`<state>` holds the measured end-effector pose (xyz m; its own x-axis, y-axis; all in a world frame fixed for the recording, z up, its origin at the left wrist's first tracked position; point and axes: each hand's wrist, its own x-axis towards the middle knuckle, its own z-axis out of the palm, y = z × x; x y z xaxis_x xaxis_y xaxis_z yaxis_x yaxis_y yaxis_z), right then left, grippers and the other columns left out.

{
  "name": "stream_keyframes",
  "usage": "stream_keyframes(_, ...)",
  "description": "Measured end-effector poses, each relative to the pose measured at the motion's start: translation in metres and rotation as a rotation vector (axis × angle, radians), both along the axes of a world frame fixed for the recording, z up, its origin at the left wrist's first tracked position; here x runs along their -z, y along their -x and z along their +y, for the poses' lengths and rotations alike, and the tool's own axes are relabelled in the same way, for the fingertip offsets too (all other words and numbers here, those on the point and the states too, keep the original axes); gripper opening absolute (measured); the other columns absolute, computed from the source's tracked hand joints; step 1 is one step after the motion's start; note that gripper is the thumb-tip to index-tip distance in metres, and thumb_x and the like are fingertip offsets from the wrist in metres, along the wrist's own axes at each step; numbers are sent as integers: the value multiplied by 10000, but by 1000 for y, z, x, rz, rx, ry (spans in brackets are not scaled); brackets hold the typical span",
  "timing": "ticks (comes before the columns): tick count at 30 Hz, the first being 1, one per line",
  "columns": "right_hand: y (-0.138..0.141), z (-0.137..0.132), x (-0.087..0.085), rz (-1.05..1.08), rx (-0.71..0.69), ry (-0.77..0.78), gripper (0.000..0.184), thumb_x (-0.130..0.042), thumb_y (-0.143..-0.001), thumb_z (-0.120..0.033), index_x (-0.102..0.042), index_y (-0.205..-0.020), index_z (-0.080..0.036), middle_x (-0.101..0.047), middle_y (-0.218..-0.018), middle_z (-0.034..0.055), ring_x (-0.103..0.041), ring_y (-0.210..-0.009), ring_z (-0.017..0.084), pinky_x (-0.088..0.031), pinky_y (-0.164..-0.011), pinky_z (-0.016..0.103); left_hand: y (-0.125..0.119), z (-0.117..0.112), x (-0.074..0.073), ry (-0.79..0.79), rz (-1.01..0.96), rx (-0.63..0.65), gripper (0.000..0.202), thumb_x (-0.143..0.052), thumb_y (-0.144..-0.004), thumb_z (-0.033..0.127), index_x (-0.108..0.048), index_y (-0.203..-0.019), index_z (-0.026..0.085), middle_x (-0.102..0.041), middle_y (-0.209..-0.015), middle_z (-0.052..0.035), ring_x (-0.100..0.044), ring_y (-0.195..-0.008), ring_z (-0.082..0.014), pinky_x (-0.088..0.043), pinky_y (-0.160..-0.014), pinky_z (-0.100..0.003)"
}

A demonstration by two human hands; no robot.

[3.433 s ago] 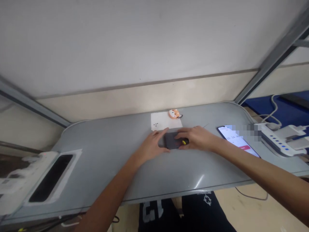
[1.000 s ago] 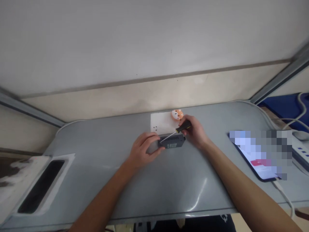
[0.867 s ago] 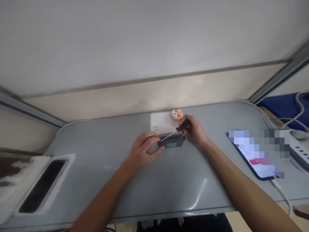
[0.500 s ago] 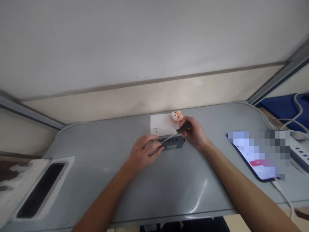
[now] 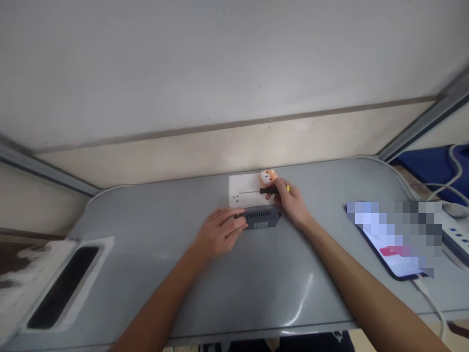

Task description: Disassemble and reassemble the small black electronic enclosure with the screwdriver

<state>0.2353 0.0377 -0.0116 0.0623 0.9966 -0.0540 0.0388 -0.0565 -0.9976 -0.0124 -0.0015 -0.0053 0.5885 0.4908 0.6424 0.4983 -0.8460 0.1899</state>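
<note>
A dark grey box (image 5: 262,218) with a row of vent slots and a small label lies on the table. My left hand (image 5: 222,230) grips its left end, fingers over the top edge and front. In my right hand (image 5: 289,198) is a screwdriver (image 5: 269,190) with a black and yellow handle. Its thin shaft points left over a white sheet (image 5: 244,182), apart from the box. Several small dark screws (image 5: 235,197) rest at the sheet's left corner, close to the screwdriver tip. An orange and white animal-faced object (image 5: 268,177) sits just behind the screwdriver handle.
On the right lies a lit phone (image 5: 384,239) with a white cable (image 5: 427,293), beside a white power strip (image 5: 456,234). A dark phone-like slab (image 5: 64,288) lies on white paper at the left. A wall (image 5: 220,146) stands behind the grey table (image 5: 256,288).
The screwdriver has come away from the box's left end and swung up over the white sheet, its tip now near the screws. My left hand stays on the box.
</note>
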Motion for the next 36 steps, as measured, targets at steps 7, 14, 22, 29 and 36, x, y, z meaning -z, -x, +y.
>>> stream_keyframes(7,2,-2,-2,-7,-19,18,487,-527,-941,-652,-714,-874,-207,-722,-721,14,-424,-519,118,-381,-568,272,1,-2,-3,44,-79,-23,132,-620,-949,126,-646,-1042,215,-770,-1081,-83,-727,-865,-185,-586,-810,-361)
stream_keyframes(14,-9,4,-2,144,60,57,471,-526,-936,-619,-738,-848,-208,-689,-662,25,-480,-547,141,-366,-536,282,5,1,-8,45,-90,-61,314,-623,-915,141,-632,-1222,205,-757,-1117,-106,-721,-987,-224,-581,-861,-396)
stream_keyframes(22,-33,4,-24,393,142,-44,346,-588,-849,-475,-643,-629,-214,-574,-593,34,-458,-505,142,-350,-495,308,-17,-9,0,-72,-43,-147,180,-645,-957,159,-686,-1110,246,-789,-1167,-50,-739,-1104,-210,-516,-981,-384)
stream_keyframes(29,-39,6,-24,362,111,10,320,-564,-790,-395,-617,-538,-204,-513,-523,35,-370,-437,117,-279,-457,310,-35,-9,-5,-158,36,-154,256,-681,-941,154,-705,-1171,264,-788,-1185,-29,-744,-1078,-210,-464,-1044,-411)
stream_keyframes(36,-41,9,-17,365,116,11,317,-585,-769,-414,-619,-532,-207,-511,-517,27,-355,-429,111,-251,-440,302,-39,-9,-2,-133,-3,-146,259,-687,-941,141,-705,-1165,270,-793,-1158,-18,-748,-1044,-193,-479,-1022,-400)
